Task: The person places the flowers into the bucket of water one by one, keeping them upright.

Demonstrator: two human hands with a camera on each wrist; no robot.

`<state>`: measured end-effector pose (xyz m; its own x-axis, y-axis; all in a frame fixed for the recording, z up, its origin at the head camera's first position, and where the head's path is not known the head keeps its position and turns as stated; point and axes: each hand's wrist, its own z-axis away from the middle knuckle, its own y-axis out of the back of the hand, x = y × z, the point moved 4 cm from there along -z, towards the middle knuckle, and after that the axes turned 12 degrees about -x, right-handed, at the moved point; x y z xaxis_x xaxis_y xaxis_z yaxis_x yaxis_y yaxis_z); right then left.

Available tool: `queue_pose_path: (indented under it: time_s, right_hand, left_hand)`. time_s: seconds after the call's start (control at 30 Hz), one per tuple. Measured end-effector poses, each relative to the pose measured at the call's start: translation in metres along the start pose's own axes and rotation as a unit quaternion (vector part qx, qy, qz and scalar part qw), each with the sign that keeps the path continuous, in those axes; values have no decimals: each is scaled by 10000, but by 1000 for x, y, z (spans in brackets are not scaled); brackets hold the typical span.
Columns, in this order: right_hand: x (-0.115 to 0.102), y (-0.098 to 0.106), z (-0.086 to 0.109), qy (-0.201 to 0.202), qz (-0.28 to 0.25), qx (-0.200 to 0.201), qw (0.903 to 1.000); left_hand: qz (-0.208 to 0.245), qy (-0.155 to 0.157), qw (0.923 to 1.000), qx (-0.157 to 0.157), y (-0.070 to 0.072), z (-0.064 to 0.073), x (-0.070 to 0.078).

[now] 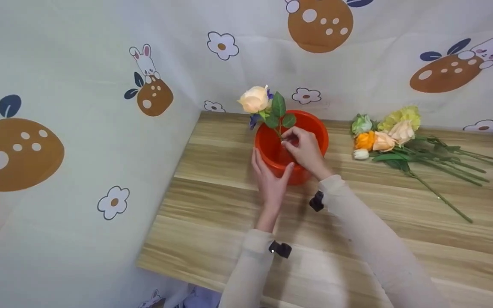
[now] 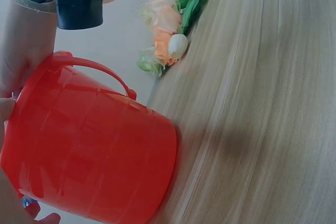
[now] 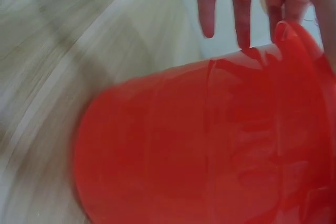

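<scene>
A red bucket (image 1: 321,128) stands upright on the table. My right hand (image 1: 306,150) reaches over its rim and pinches the green stem of a cream rose (image 1: 255,99) between thumb and fingertips. The bloom leans past the far left rim, its leaves (image 1: 278,105) above the opening. Blue-purple petals (image 1: 253,121) show behind and below it; their stem is hidden. Against the near left side of the bucket rests my left hand (image 1: 271,182), fingers spread along the wall and thumb at the front rim. In the right wrist view its fingers (image 3: 242,17) look straight.
Right of the bucket, several artificial flowers lie in a bunch: an orange bloom (image 1: 364,141), a yellow one (image 1: 402,117), a small white one (image 1: 361,154). Their green stems (image 1: 441,199) spread rightward over the wooden table (image 1: 212,218). A printed cloth (image 1: 255,51) hangs behind.
</scene>
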<state>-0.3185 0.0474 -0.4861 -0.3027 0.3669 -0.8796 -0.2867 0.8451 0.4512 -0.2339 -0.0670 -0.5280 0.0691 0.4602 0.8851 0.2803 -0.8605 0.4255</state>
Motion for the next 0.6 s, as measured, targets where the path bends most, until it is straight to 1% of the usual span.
queue_pose_path:
  time_s: [0.1,0.37,0.5,0.6]
  right_hand:
    - [0,-1,-1,-69,139,-28,9999]
    - [1,-3,-1,-355,240,-123,9990]
    - [2,-4,-2,-582,397,-185,9973]
    - [3,-5,-2,-682,575,-196,9958]
  left_hand:
    - [74,-18,10000,-12,0,0,1]
    - [13,-84,10000,33,-1,-1,-2]
    - [49,-47,10000,-29,-1,-1,-3]
    - [80,-104,9999,-14,-2,-1,-3]
